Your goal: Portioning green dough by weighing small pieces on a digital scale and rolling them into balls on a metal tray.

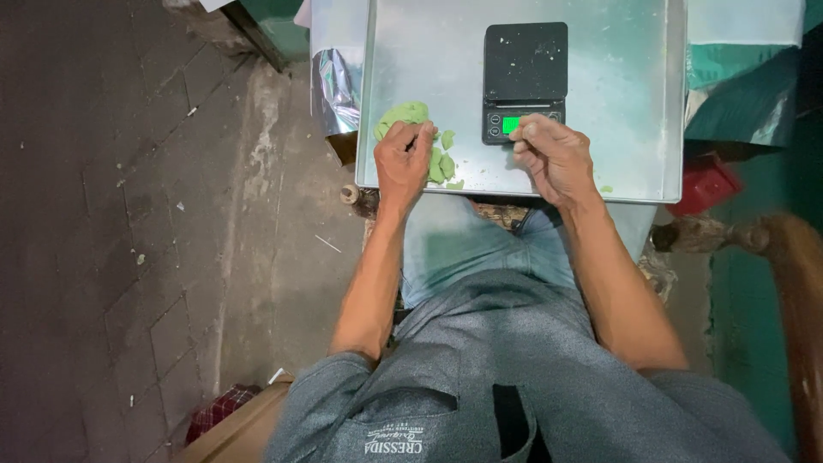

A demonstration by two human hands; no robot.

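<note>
A metal tray (634, 103) rests across my knees. On its left part lies a lump of green dough (401, 114) with several torn green pieces (442, 161) beside it. My left hand (403, 159) presses on the dough lump, fingers curled around its near edge. My right hand (553, 154) hovers at the front of a small black digital scale (525, 73) with a lit green display (511, 124); its fingertips are pinched together, and I cannot tell whether a small bit of dough is between them.
Crumpled foil (336, 90) hangs off the tray's left side. A red object (705, 184) and green wrapping (741, 94) lie to the right, by a wooden chair arm (793, 274). Dark paved floor (129, 214) stretches left; a cardboard box (240, 429) sits lower left.
</note>
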